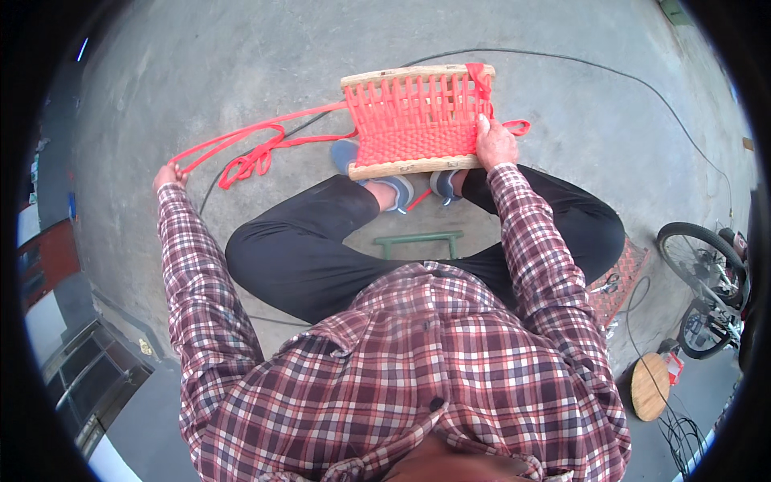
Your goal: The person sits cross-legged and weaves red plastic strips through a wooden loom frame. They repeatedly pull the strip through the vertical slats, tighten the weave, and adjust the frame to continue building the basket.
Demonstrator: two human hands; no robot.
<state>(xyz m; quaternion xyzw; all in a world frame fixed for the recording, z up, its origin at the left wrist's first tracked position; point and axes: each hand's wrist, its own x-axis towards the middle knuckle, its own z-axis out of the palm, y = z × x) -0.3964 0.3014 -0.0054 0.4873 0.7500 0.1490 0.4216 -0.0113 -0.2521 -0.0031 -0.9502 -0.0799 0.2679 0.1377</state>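
Note:
A small wooden frame [401,167] with a woven seat of red strap [414,143] stands between my feet. Its near half is tightly woven; toward the far rail the lengthwise strands show gaps. My right hand [497,145] grips the frame's right side near the close corner, thumb on the weave. Far out to the left, my left hand [170,176] is closed on the red strap [265,127], which stretches across from the frame's left side. Some loose strap hangs in a tangle [247,165] between hand and frame. A small loop [518,127] sticks out past my right fingers.
A green metal bar [418,238] lies between my legs. Black cable [594,63] curves over the concrete floor [241,64]. On the right are a bicycle [699,273], a round wooden piece [650,387] and a red patterned mat with scissors [612,283].

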